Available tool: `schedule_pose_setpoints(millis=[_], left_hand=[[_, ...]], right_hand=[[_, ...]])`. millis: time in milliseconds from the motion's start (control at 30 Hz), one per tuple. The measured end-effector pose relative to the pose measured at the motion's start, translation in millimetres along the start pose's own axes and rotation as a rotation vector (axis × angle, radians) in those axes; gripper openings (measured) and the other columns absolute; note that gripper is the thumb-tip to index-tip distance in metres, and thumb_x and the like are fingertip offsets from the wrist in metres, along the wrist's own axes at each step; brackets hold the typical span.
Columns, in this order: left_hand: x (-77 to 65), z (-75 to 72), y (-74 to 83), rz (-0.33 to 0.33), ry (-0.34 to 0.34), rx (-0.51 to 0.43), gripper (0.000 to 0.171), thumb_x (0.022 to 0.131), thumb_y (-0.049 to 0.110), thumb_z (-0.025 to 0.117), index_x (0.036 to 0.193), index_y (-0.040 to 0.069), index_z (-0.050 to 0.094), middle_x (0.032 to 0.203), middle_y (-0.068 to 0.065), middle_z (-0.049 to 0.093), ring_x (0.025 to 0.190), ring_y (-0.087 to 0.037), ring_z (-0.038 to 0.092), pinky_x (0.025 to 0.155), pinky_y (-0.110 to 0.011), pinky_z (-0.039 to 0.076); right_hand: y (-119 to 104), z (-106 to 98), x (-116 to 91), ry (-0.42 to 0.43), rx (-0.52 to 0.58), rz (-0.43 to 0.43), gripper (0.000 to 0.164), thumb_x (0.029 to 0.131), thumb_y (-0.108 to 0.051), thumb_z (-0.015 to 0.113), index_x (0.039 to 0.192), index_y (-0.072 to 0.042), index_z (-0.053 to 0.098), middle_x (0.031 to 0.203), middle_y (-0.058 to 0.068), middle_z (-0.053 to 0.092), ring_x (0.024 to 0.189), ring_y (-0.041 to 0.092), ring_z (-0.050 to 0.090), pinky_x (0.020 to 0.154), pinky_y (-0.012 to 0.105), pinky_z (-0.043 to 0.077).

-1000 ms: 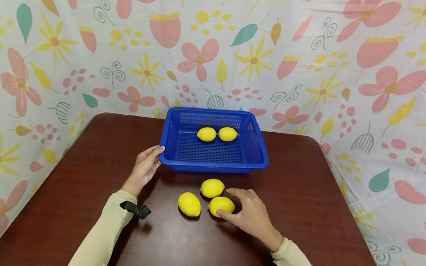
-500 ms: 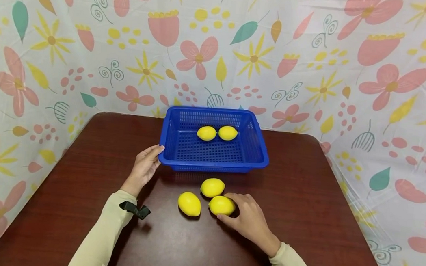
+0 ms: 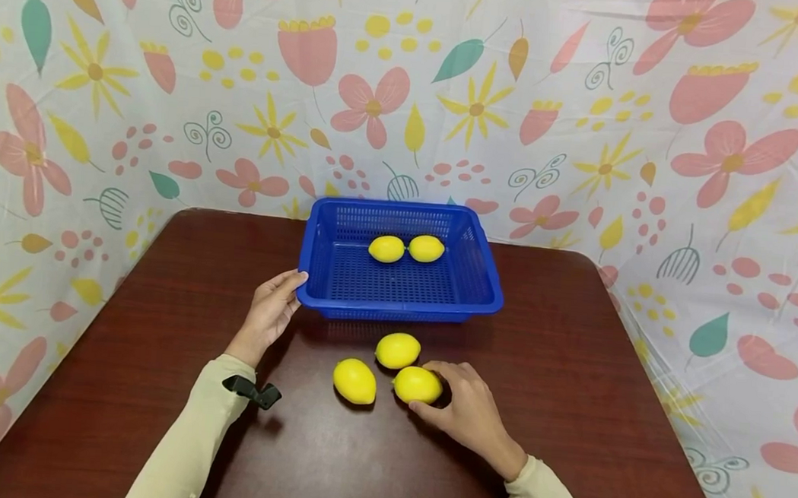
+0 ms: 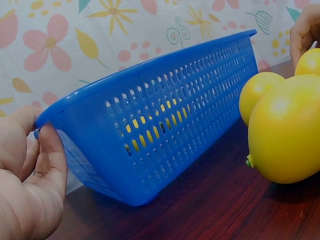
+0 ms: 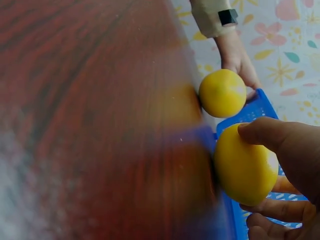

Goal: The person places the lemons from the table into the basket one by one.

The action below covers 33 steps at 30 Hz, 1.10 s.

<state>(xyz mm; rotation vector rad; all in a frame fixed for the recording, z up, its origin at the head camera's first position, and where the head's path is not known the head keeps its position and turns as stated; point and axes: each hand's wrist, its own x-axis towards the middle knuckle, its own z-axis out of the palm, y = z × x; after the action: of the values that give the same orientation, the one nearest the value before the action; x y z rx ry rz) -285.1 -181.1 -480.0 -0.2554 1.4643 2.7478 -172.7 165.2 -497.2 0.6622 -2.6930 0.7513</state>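
Note:
My left hand [image 3: 270, 311] pinches the near left corner of a blue plastic basket [image 3: 398, 311]. In the left wrist view, thumb and fingers close over the rim of the basket [image 4: 145, 75]. Two lemons, a left one [image 3: 387, 249] and a right one [image 3: 426, 248], lie inside it toward the back. My right hand [image 3: 469, 410] holds a lemon [image 3: 418, 386] on the table, thumb on its near side and fingers at its far side. The right wrist view shows the thumb pressed on this lemon [image 5: 246, 165], the fingers partly behind it.
A second loose lemon [image 3: 397, 352] sits just behind the held one, between it and the basket. Another lemon [image 3: 355, 381] lies to their left. All rest on a dark brown table [image 3: 557, 350]. A flower-printed curtain [image 3: 410, 74] hangs around its back and sides.
My right hand's fingers have come down around the near right lemon, which has shifted very slightly to the right. The left hand and basket have stayed put.

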Motion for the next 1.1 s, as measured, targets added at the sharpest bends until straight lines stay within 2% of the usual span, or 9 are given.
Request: schedule_pose_setpoints(millis=[333, 500, 733, 933, 1100], left_hand=[[-0.4, 0.1, 0.0, 0.004, -0.009, 0.003, 0.005, 0.092, 0.007, 0.064, 0.096, 0.008, 0.066, 0.086, -0.001, 0.068, 0.076, -0.009, 0.064, 0.072, -0.02, 0.054], [0.9, 0.4, 0.8, 0.001, -0.004, -0.005, 0.006, 0.091, 0.008, 0.066, 0.097, 0.007, 0.067, 0.086, -0.002, 0.068, 0.075, -0.009, 0.064, 0.071, -0.02, 0.054], [1.9, -0.1, -0.2, -0.004, 0.019, -0.024, 0.009, 0.09, 0.007, 0.066, 0.099, 0.005, 0.065, 0.086, -0.003, 0.068, 0.073, -0.009, 0.064, 0.07, -0.02, 0.054], [1.8, -0.2, -1.7, -0.009, 0.003, -0.027, 0.009, 0.09, 0.007, 0.066, 0.099, 0.005, 0.065, 0.086, -0.003, 0.067, 0.073, -0.009, 0.063, 0.07, -0.02, 0.054], [1.2, -0.7, -0.9, -0.004, -0.001, -0.019, 0.008, 0.09, 0.006, 0.066, 0.098, 0.005, 0.065, 0.085, -0.003, 0.067, 0.073, -0.009, 0.063, 0.07, -0.02, 0.054]], right_hand=[[1, -7, -3, 0.011, 0.028, 0.006, 0.057, 0.068, -0.06, 0.078, 0.109, -0.024, 0.065, 0.101, -0.016, 0.064, 0.086, 0.004, 0.052, 0.07, 0.027, 0.049], [-1, -17, 2, 0.021, 0.056, -0.008, 0.057, 0.069, -0.061, 0.077, 0.11, -0.023, 0.065, 0.103, -0.016, 0.064, 0.086, 0.007, 0.054, 0.07, 0.027, 0.049], [0, -47, 20, 0.009, 0.089, -0.031, 0.059, 0.069, -0.06, 0.077, 0.112, -0.021, 0.065, 0.108, -0.012, 0.065, 0.092, 0.013, 0.059, 0.078, 0.034, 0.05], [2, -82, 41, 0.015, 0.011, -0.045, 0.063, 0.069, -0.06, 0.077, 0.115, -0.019, 0.065, 0.11, -0.008, 0.064, 0.094, 0.011, 0.055, 0.077, 0.035, 0.051], [2, -112, 67, -0.002, -0.031, -0.086, 0.063, 0.068, -0.059, 0.078, 0.115, -0.018, 0.065, 0.108, -0.006, 0.065, 0.09, 0.013, 0.055, 0.074, 0.033, 0.05]])
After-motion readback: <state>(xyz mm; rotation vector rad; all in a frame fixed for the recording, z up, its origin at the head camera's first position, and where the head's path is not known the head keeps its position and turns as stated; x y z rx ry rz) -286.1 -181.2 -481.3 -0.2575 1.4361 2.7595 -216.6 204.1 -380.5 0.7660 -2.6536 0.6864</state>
